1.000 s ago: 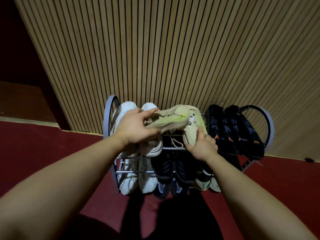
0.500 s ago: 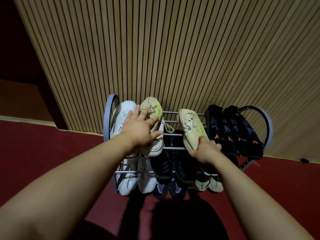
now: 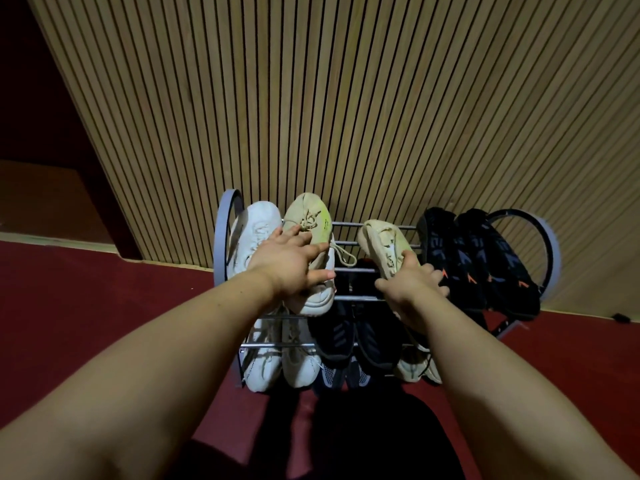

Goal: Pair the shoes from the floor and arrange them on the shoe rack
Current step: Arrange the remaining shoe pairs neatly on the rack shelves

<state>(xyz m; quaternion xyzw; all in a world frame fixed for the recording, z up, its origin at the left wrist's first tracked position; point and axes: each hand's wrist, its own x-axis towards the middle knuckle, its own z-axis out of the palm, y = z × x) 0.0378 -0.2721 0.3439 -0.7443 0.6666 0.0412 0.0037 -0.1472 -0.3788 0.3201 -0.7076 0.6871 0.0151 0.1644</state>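
while the left grip [image 3: 287,261] lies spread flat on one cream shoe [image 3: 310,216] atop the rack [image 3: 346,224], the right grip [image 3: 412,284] curls round the heel of the other cream shoe [image 3: 379,242], just beside the black pair [image 3: 478,258].

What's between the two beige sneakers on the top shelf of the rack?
Head view: just bare grey metal rack bars, with the loose lace of the left beige sneaker trailing across them toward the right beige sneaker.
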